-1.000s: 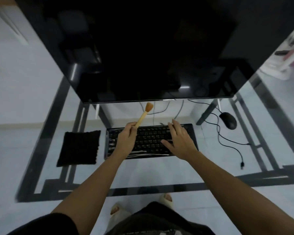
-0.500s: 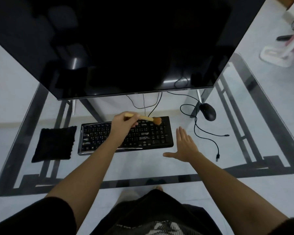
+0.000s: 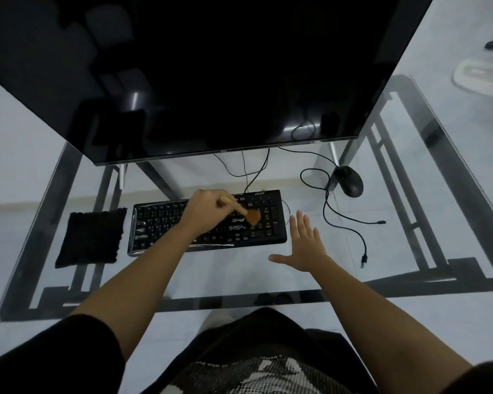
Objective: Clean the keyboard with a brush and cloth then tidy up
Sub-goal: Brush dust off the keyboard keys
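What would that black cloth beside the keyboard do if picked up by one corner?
The black cloth would probably droop and fold, since it lies flat with uneven, wavy edges. It looks thin, so likely light. On the smooth glass table it might slide rather than bunch if pushed.

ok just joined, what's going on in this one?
A person is brushing a black computer keyboard on a glass-topped desk. The left hand grips a small wooden-handled brush, with its tan bristles down on the keys towards the keyboard's right end. The right hand is open and flat just off that end, holding nothing. A black square cloth lies untouched to the left of the keyboard, so the wiping step is not yet done.
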